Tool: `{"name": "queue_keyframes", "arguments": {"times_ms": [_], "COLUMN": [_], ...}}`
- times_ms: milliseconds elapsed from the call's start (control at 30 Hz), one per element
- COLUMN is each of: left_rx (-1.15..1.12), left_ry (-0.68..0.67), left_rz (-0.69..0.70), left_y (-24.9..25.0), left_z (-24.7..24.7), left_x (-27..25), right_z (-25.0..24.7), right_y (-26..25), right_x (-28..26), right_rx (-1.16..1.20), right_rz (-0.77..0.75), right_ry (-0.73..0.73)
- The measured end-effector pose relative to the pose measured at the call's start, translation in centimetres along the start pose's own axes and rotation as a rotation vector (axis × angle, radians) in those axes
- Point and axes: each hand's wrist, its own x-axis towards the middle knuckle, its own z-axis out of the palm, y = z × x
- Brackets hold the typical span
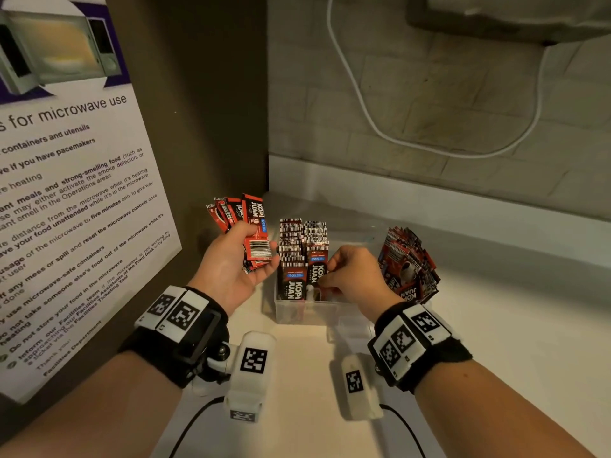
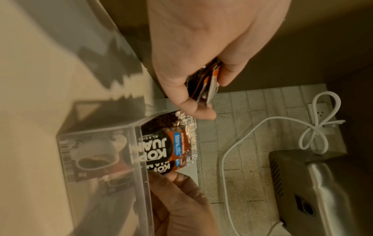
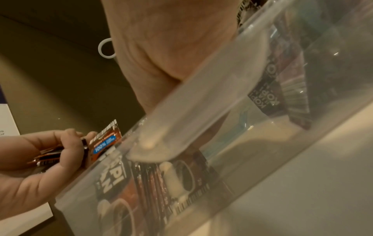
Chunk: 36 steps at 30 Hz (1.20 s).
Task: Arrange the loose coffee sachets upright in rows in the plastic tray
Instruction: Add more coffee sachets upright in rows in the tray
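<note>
Head view, right hand [image 1: 355, 276] hides tray [image 1: 297, 314] sachet [image 1: 319, 272]

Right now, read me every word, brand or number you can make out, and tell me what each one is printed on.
"KOPI JUAN": red-and-black coffee sachets upright in the clear plastic tray.
"100%": blue patch on those sachets; smaller print blurred.
"KOPI JUAN": fanned sachets in the left hand.
"for microwave use": white wall poster; its top heading is cut off.
Barcode digits: unreadable.
</note>
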Motion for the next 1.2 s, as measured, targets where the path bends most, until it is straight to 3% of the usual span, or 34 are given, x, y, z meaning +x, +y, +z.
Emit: {"name": "queue_keyframes", "arguments": {"times_ms": [233,433,567,700,867,1000,1200], "left_rx": [0.049,0.173,0.312,0.473,0.286,0.083,0.082], "left_ry": [-0.036,-0.11,-0.242,-0.311,-0.212,-0.226,-0.171], "left_rz": [0.061,0.17,0.187,0.153,0.068,-0.014,0.111], "left_y": [0.5,0.9,0.8,0.7,1.2,1.6,1.3], "left_z": [0.4,1.2,1.8,2.0,1.7,2.0,2.3], "left_x": [-0.3,-0.8,-1.7,-2.1,-1.8,-1.5,-1.3], "right_z": [-0.2,-1.4,-2.6,-3.3,-4.9,-5.1,-4.9], "right_y": [0.1,-2.0,-5.1,-5.4,-4.9,-4.2,-2.7], "right_x": [-0.3,-1.6,-2.8,-2.5,-2.9,-3.4,-4.1], "right_rx": [0.065,0.358,0.604,0.569,0.783,0.676,0.588], "right_rz": [-0.022,-0.269,-0.274,-0.327,-0.472,-0.644,-0.638], "right_ry": [0.068,0.292,0.08,-0.034,0.014,-0.04,-0.099]}}
